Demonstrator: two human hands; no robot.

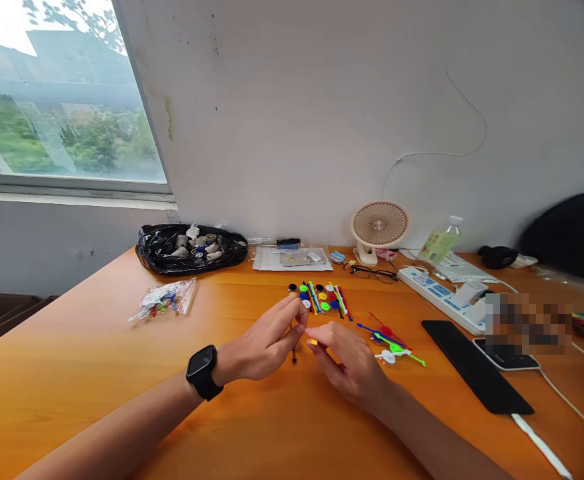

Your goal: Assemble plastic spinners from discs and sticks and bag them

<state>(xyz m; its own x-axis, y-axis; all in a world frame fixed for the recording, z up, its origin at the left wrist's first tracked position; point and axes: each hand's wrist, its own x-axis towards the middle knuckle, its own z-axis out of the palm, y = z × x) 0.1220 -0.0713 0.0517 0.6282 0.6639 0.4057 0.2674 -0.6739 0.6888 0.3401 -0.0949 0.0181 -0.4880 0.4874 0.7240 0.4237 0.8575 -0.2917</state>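
Note:
Above the middle of the table my left hand (pixel 269 343), with a black watch (pixel 203 370) on its wrist, is closed in a pinch. A thin dark arrow-like piece (pixel 294 357) sticks out below its fingers. My right hand (pixel 355 367) pinches a small yellow piece (pixel 314 342), mostly hidden by the fingers. The fingertips of both hands meet or nearly meet. Just beyond them lie coloured plastic discs (pixel 323 296) and narrow plastic arrows (pixel 341 303) in rows. To the right of my right hand rest several arrows joined to discs, including a green one (pixel 397 348) and a white one (pixel 388 357).
A clear bag of parts (pixel 165 299) and a black plastic bag (pixel 192 260) stand on the left. Along the back are a fan (pixel 379 227) and glasses (pixel 372 272). A power strip (pixel 442 297), a bottle (pixel 449 237) and a black slab (pixel 477 367) occupy the right.

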